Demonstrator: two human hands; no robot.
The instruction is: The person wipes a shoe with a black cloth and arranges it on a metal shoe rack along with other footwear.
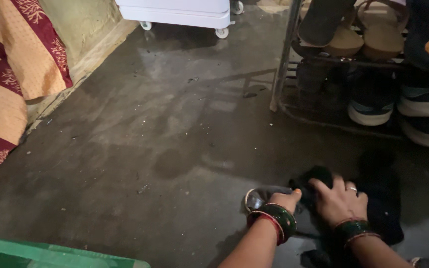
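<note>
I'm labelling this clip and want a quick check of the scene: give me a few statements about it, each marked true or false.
1. Both hands, left hand and right hand, are on dark footwear lying on the floor. True.
2. The shoe rack stands empty. False: it holds sandals and shoes on its shelves.
3. Each wrist wears green bangles. True.
4. A patterned orange and maroon cloth hangs at the left. True.
5. The green box sits on the rack. False: it is at the bottom left edge, on the floor.
</note>
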